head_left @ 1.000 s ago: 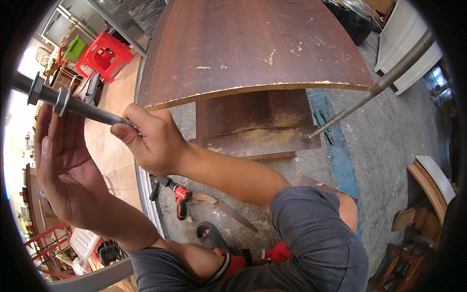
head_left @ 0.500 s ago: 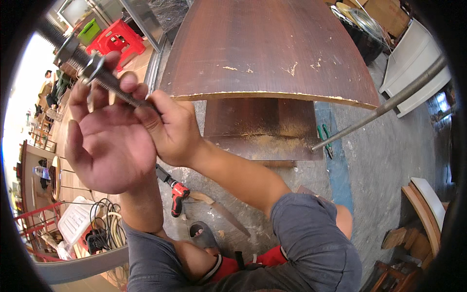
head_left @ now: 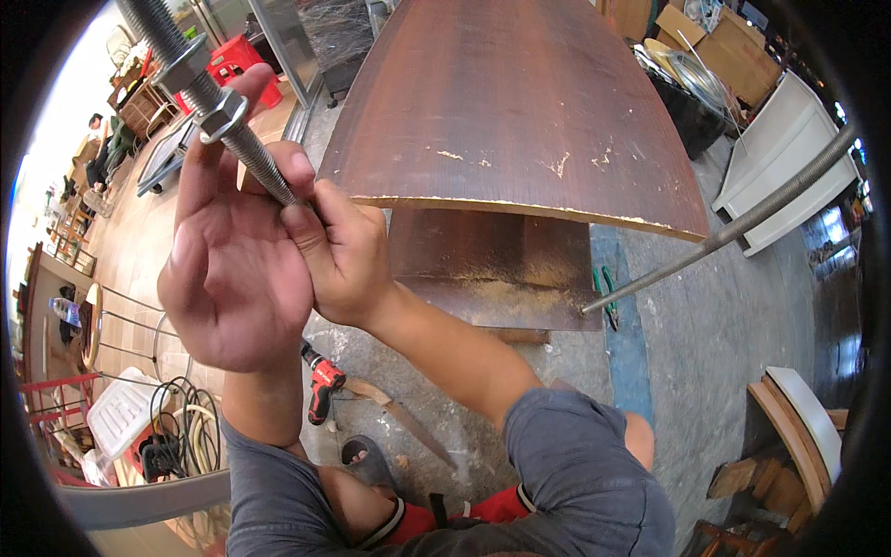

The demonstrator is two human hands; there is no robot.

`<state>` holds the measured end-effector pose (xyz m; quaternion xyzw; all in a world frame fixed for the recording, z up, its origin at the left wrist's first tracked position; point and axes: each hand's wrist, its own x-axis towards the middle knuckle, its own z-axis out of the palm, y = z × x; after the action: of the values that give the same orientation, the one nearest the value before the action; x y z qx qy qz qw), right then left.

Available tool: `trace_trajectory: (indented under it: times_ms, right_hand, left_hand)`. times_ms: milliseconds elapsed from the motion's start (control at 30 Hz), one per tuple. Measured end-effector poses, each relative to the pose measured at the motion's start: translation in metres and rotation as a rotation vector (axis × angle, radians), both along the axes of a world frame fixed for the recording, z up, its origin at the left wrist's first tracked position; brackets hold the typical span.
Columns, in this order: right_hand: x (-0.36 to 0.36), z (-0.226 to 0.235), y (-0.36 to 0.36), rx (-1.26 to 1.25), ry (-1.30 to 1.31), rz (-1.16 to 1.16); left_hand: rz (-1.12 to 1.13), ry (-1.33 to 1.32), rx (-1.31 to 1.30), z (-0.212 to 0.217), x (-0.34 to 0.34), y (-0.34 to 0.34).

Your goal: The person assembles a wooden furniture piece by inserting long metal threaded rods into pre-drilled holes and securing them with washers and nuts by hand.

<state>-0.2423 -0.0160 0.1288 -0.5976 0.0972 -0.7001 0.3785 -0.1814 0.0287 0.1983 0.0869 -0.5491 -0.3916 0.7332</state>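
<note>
A threaded rod (head_left: 256, 160) slants up and left in front of me, with a flanged hex nut (head_left: 222, 117) and another nut (head_left: 186, 74) further up it. Pinched between the thumb and fingers of my right hand (head_left: 343, 255) is the rod's lower end. My left hand (head_left: 243, 278) lies palm up under the rod, its fingers apart and partly curled, the index finger stretched up beside the nut. Whether that finger touches the nut I cannot tell. Beyond my hands are a large brown wooden panel (head_left: 510, 111) with chipped edges and a lower board (head_left: 492, 265) strewn with sawdust.
Another long threaded rod (head_left: 724, 239) rises from the lower board toward the right. Green-handled pliers (head_left: 608, 297) lie beside the board. A red and black cordless drill (head_left: 324, 385) and a handsaw (head_left: 418, 429) are on the floor near my foot. Curved wood pieces (head_left: 789, 436) stand at right.
Both hands and the rod have shifted slightly right and down in view, the rod now standing steeper. The view itself has shifted. My right hand keeps its pinch.
</note>
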Motion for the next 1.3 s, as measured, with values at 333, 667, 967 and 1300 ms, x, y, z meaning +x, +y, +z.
trace_trajectory:
  times_ms: [333,667,967,1300]
  right_hand:
    - [0.006,0.001,0.001,-0.017,-0.033,-0.036]
    - [0.010,-0.005,0.000,-0.005,-0.029,-0.054]
    - [0.005,-0.005,0.003,0.074,0.030,0.057]
    - [-0.016,0.069,0.020,0.298,0.266,-0.001]
  left_hand:
    - [0.026,-0.080,-0.021,-0.001,0.011,-0.002]
    - [-0.055,-0.070,0.080,0.008,0.011,-0.008]
    - [0.126,0.031,-0.026,0.006,0.005,0.002]
    - [-0.136,-0.330,0.285,0.096,0.022,0.005]
